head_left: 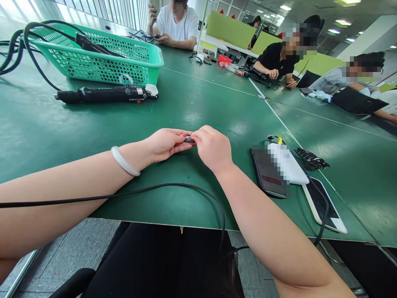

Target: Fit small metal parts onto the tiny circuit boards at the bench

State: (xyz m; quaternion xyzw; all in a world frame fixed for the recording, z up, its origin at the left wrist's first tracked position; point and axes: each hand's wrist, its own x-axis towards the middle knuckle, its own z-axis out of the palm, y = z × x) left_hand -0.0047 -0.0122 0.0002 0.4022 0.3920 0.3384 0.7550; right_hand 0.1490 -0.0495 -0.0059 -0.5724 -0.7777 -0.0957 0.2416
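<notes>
Just above the green table (pixel 186 103), my two hands meet near the middle of the view. My left hand (pixel 167 144), with a white bangle on its wrist, is closed round a small dark piece (pixel 188 139) with silvery detail, held between thumb and fingers. The fingertips of my right hand (pixel 212 145) pinch at the right end of the same piece. Most of it is hidden by fingers, and its kind is too small to make out.
A green plastic basket (pixel 108 54) holds cables, with a black electric screwdriver (pixel 105 94) before it. On the right lie a black phone (pixel 268 174), a white device (pixel 288 163) and a white phone (pixel 325 205). A black cable (pixel 173 185) crosses my left forearm. Several people sit beyond.
</notes>
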